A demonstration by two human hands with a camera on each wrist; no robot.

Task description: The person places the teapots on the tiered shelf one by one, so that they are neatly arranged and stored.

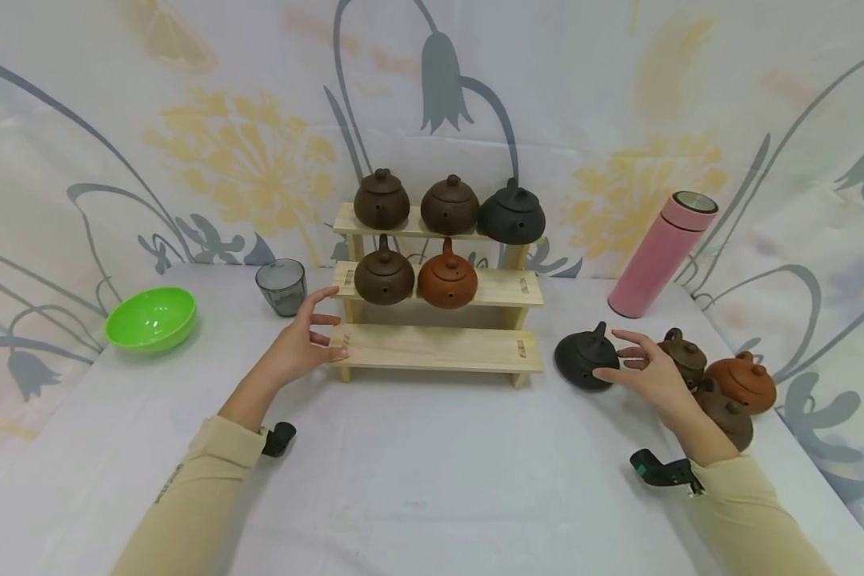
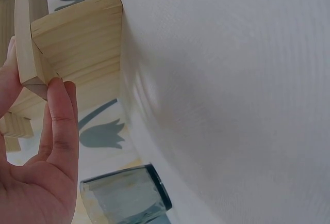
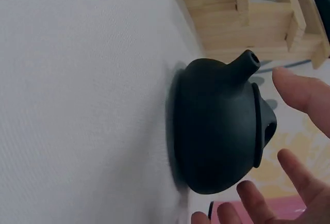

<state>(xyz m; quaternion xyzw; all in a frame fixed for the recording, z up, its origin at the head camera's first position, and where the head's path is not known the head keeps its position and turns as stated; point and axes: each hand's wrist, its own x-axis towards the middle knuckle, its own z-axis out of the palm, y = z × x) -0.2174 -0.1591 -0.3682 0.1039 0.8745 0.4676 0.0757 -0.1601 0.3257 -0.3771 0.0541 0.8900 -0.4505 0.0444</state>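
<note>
A three-tiered wooden stand (image 1: 432, 348) is in the middle of the table in the head view. My left hand (image 1: 293, 350) pinches the left end of its lowest board (image 2: 30, 38), thumb on one side and fingertips on the other. On the right of the stand sits a black teapot (image 1: 582, 364) on the white cloth. Around it, with spread fingers, is my right hand (image 1: 658, 384); in the right wrist view the thumb and fingers look apart from the teapot (image 3: 216, 126). The top tier bears brown teapots (image 1: 382, 204) and a black one (image 1: 513, 216); the middle tier bears a brown (image 1: 384, 276) and an orange-brown one (image 1: 448, 280).
Beside my right wrist cluster a small brown teapot (image 1: 684, 356), an orange-brown one (image 1: 742, 384) and another brown one (image 1: 730, 420). Behind them stands a pink flask (image 1: 651, 268). Left of the stand are a grey glass (image 1: 284, 292) and a green bowl (image 1: 151, 324).
</note>
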